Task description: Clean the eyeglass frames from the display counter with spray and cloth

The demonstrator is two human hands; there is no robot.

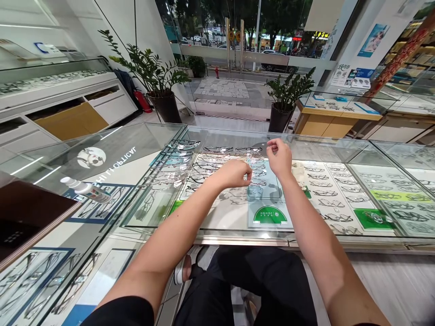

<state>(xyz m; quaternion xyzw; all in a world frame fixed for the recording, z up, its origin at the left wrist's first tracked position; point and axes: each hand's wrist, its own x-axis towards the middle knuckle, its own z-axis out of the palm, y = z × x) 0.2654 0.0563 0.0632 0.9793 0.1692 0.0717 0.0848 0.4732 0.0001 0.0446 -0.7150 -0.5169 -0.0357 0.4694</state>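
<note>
Both hands are over the glass top of a display counter (234, 233). My left hand (236, 173) is curled with its fingers bent down above the middle of the glass; what it holds, if anything, is hidden. Further right and a little farther away, my right hand (279, 156) has its fingers bent towards the thumb, and nothing can be made out between them. Rows of eyeglasses (217, 150) lie around and beyond the hands. Beneath them is a pale card with a green half-circle (270, 215). A beige cloth (298, 173) sits just right of my right wrist.
A white spray bottle (86, 189) lies on the left counter near a dark brown panel (30, 217). More eyeglasses (326, 192) show on the right. Potted plants (164, 106) and glass doors (234, 45) stand beyond. My legs are close below the counter's front edge.
</note>
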